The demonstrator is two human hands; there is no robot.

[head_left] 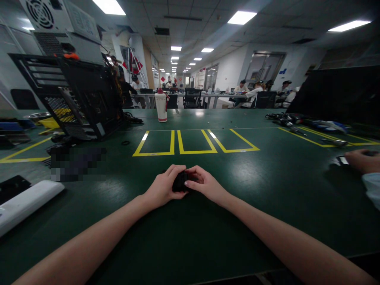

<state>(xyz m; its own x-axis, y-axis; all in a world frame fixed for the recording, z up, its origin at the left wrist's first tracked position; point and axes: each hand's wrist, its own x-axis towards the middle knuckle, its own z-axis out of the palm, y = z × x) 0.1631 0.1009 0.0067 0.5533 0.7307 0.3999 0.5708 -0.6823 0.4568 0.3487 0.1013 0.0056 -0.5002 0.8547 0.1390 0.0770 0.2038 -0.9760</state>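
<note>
Both my hands meet around a small black object [179, 182] just above or on the green table [190, 229]. My left hand [166, 184] curls round its left side, thumb below and fingers over the top. From the other side my right hand [204, 183] grips it, with the thumb pressed on its front and the fingers bent behind. The object is dark and partly covered by my fingers, so its kind does not show. Beyond my hands, yellow tape outlines [197, 152] mark the tabletop.
A black computer case [89, 95] with a power supply [68, 23] on top stands at left. Near it lie a white bar-shaped object [32, 202] and a small black ring [125, 143]. A white bottle [161, 107] stands behind. At right are tools, cables and another person's hand [362, 160].
</note>
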